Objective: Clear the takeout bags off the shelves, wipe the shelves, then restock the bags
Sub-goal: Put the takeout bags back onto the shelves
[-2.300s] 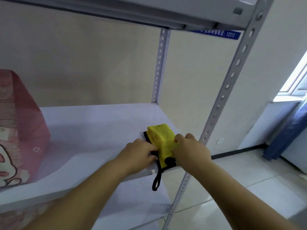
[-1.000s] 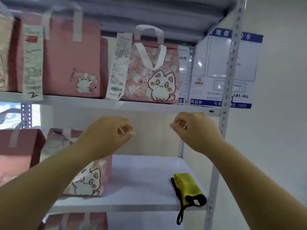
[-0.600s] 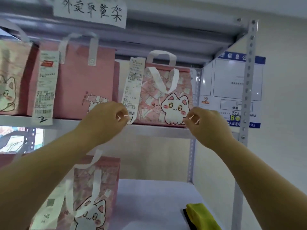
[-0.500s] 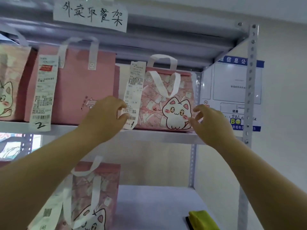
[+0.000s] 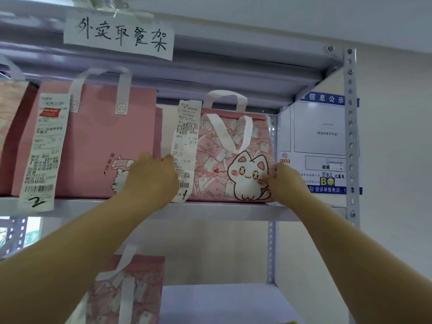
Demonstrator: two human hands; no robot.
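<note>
Clearing is the step you have in hand: both hands are up at the cat bag [image 5: 236, 160], which stands at the right end of the upper shelf [image 5: 222, 210], just left of the post [image 5: 350, 136]. Your left hand [image 5: 152, 176] is curled at the bag's left edge, fingers tucked behind the receipt [image 5: 185, 150] hanging down its front; your right hand [image 5: 287, 183] is closed around the bag's lower right corner. Both seem to grip the bag, though how firm the hold is you cannot tell from here. Left of the cat bag a plain pink bag [image 5: 98, 141] stands close, so the next move likely calls for drawing the cat bag straight out toward you, level, keeping the loose receipt from snagging. Below the cat bag, another bag [image 5: 131, 288] stands on the lower shelf [image 5: 222, 302], whose right part is bare.
</note>
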